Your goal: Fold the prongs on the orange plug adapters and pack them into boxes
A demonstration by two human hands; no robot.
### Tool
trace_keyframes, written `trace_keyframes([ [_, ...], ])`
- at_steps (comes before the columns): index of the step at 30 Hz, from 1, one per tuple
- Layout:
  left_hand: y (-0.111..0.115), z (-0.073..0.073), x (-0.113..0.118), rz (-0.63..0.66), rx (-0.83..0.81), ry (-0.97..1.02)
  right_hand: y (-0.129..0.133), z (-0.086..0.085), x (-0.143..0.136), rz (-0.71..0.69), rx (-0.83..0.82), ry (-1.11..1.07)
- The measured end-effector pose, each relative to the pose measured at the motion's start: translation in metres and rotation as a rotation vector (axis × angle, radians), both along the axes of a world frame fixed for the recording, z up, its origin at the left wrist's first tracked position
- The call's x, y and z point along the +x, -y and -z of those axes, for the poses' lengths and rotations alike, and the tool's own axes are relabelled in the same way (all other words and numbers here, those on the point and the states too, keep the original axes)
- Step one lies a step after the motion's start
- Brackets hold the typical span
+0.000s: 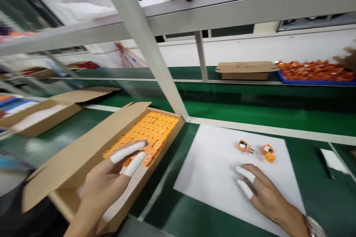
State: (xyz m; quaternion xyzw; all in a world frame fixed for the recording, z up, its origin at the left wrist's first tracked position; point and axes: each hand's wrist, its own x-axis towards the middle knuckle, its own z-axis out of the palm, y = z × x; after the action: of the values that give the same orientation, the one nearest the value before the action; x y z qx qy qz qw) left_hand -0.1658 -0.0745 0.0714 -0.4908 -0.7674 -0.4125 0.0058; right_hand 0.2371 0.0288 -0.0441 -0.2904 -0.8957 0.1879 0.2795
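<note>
My left hand (pixel 107 183) hovers over a cardboard box (pixel 164 144) with its lid folded back. White covers sleeve its thumb and a finger, which are apart, and nothing shows gripped between them. Rows of orange plastic pieces (pixel 151 127) fill the far part of the box. On the right, my right hand (pixel 264 194) is over a white sheet (pixel 211 166), two white-covered fingertips apart and nothing in them. Just beyond it lie two small orange plug-like parts: one with metal prongs (pixel 243 146), the other (pixel 268 152) of two joined orange sections.
A slanted grey post (pixel 150 44) stands behind the box. Farther back are a closed carton (pixel 244 70) and a blue tray (pixel 311 81) heaped with orange parts. Another open box (pixel 41 122) is at left; a dark, thin object (pixel 325 161) lies at right.
</note>
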Motion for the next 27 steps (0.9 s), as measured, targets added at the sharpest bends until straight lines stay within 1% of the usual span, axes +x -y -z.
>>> trace_keyframes([
  [1, -0.003, 0.000, 0.013, 0.018, -0.026, 0.006, -0.001, -0.011, -0.001, 0.013, 0.039, -0.023],
  [3, -0.009, 0.002, 0.033, 0.125, -0.075, -0.015, -0.006, -0.031, 0.002, 0.069, 0.135, -0.063],
  [5, -0.017, 0.005, 0.047, 0.298, -0.060, -0.060, -0.017, -0.047, 0.011, 0.152, 0.169, -0.036],
  [7, -0.025, 0.009, 0.057, 0.460, -0.027, -0.097, -0.030, -0.054, 0.023, 0.256, 0.129, 0.037],
  [9, -0.034, 0.012, 0.069, 0.579, -0.002, -0.099, -0.042, -0.054, 0.033, 0.347, 0.059, 0.117],
  [13, -0.051, 0.019, 0.104, 0.801, 0.005, -0.005, -0.060, -0.042, 0.039, 0.451, -0.034, 0.218],
  [16, -0.059, 0.026, 0.129, 0.923, -0.047, 0.049, -0.068, -0.035, 0.042, 0.521, -0.058, 0.219],
  [18, -0.061, 0.032, 0.140, 0.986, -0.117, 0.091, -0.069, -0.034, 0.046, 0.529, -0.079, 0.206],
  [21, -0.063, 0.039, 0.152, 1.043, -0.256, 0.183, -0.064, -0.040, 0.049, 0.472, -0.117, 0.173],
  [23, -0.065, 0.042, 0.159, 1.016, -0.328, 0.295, -0.054, -0.052, 0.045, 0.364, -0.141, 0.120],
  [25, -0.069, 0.044, 0.166, 0.965, -0.358, 0.485, -0.041, -0.066, 0.034, 0.171, -0.168, 0.011],
  [26, -0.072, 0.044, 0.170, 0.965, -0.366, 0.598, -0.034, -0.073, 0.027, 0.057, -0.171, -0.053],
  [27, -0.075, 0.045, 0.174, 0.993, -0.379, 0.713, -0.027, -0.080, 0.020, -0.053, -0.169, -0.106],
])
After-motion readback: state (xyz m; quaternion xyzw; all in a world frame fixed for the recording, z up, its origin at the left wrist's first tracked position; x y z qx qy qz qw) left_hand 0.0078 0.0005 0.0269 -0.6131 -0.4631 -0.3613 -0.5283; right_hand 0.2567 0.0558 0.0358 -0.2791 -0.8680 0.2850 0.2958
